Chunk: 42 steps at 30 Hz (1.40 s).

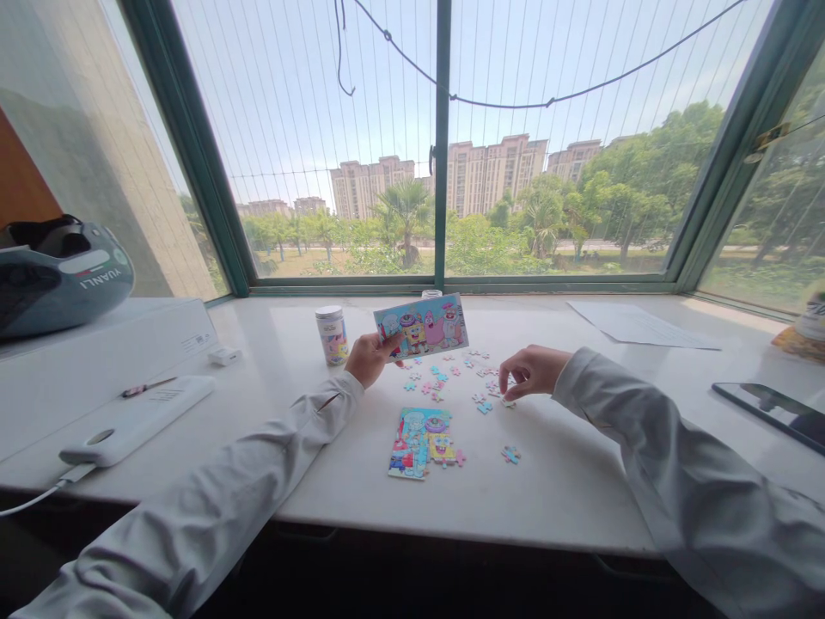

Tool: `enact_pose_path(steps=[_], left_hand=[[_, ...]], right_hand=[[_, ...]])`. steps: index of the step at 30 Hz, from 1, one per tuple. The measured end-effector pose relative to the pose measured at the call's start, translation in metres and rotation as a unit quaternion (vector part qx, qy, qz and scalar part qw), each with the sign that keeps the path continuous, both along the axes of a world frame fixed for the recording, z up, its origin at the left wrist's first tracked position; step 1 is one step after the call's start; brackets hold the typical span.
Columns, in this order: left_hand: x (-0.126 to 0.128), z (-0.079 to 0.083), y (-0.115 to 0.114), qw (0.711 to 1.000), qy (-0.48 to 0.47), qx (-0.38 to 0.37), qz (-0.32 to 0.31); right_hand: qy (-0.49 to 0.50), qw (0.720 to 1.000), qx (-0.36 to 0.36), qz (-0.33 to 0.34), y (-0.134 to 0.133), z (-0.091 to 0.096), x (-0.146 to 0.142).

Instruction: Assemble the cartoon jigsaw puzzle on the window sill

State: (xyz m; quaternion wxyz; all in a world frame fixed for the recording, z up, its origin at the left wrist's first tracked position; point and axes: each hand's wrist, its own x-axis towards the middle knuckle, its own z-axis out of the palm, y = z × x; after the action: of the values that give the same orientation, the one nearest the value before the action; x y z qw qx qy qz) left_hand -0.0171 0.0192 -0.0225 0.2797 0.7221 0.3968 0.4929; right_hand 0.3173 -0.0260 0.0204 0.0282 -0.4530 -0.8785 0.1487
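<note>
My left hand [372,357] grips a picture card [424,327] by its left end, tilted up above the table, its cartoon figures facing me. Below it lies a partly joined jigsaw puzzle [416,447] with the same kind of figures. Over on the right, my right hand [532,371] is low over the loose puzzle pieces [438,376], fingers curled down in a pinch at a puzzle piece [509,401] on the table. A small joined bit of puzzle pieces [510,455] lies apart, right of the joined part.
Behind my left hand stands a printed jar with a white lid [332,335]. At the left are a helmet [64,273], a white power bank [138,419] with a cable, and a pen-like item [148,387]. Paper sheets [635,325] and a phone [773,413] lie at the right.
</note>
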Motion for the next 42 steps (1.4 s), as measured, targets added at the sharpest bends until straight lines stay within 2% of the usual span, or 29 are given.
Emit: enact_pose_path(steps=[7, 14, 27, 35, 42], left_hand=[[-0.0006, -0.0005, 0.0015, 1.0, 0.01, 0.002, 0.016], [-0.0025, -0.0019, 0.003, 0.999, 0.023, 0.011, 0.034], [0.0013, 0.0052, -0.0049, 1.0, 0.017, -0.001, 0.025], [-0.0005, 0.0023, -0.0019, 0.999, 0.026, 0.01, 0.037], [-0.0003, 0.0038, -0.0039, 0.999, 0.025, 0.011, 0.037]], right_hand=[[-0.012, 0.999, 0.035, -0.014, 0.0, 0.0013, 0.0006], [-0.02, 1.0, -0.012, -0.005, -0.0001, -0.0003, 0.0], [-0.02, 1.0, -0.022, -0.01, 0.0005, 0.0021, 0.0023], [-0.014, 0.999, 0.04, -0.019, -0.0002, 0.0001, 0.0], [-0.007, 0.998, 0.054, -0.012, -0.0014, -0.0017, -0.0029]])
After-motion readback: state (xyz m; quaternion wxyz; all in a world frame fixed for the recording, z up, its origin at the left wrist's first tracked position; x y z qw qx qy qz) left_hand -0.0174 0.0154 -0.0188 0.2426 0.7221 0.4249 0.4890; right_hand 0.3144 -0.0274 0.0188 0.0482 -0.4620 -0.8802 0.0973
